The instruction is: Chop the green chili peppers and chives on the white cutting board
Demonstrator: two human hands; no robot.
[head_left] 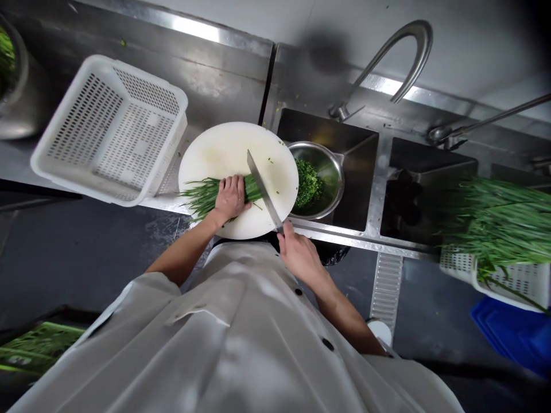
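Note:
A bunch of long green chives (202, 195) lies across a round white cutting board (228, 143). My left hand (231, 198) is closed over the bunch and presses it to the board. In my right hand (300, 252) is the handle of a kitchen knife (263, 188). Its blade slants over the board, right at the cut end of the bunch. Whether the edge is inside the chives I cannot tell. A few small green bits lie on the board right of the blade. Close to the board's right edge, a metal bowl (333, 189) holds finely chopped greens (307, 186).
Left of the board stands a white perforated basket (114, 192). The bowl sits at a sink basin (359, 183) below a curved faucet (419, 43). At right, uncut long greens (512, 221) fill another white basket (512, 281). A metal pot (26, 109) is far left.

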